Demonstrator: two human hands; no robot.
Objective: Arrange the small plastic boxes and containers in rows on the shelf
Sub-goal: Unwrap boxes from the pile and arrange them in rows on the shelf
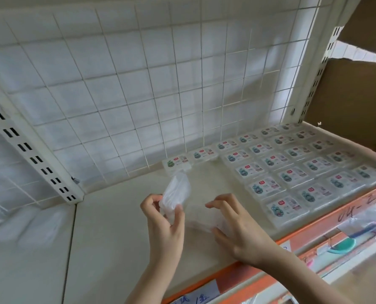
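Note:
Several small clear plastic boxes (292, 174) with green-and-red labels lie flat in neat rows on the right part of the cream shelf (117, 227). Two more boxes (176, 164) continue the back row to the left, against the wire grid. My left hand (165, 224) pinches a crumpled clear plastic wrapper (176, 191) held upright above the shelf. My right hand (237, 227) is just to its right, with thumb and fingers curled round a blurred clear box (202, 220) that rests on the shelf. That box's label is hidden.
A white wire grid (138, 84) closes the back of the shelf. A slotted upright (29, 150) stands at the left. The front edge is an orange rail (314, 229) with handwritten labels. Cardboard (354, 95) walls off the right side. Bagged items hang below the rail.

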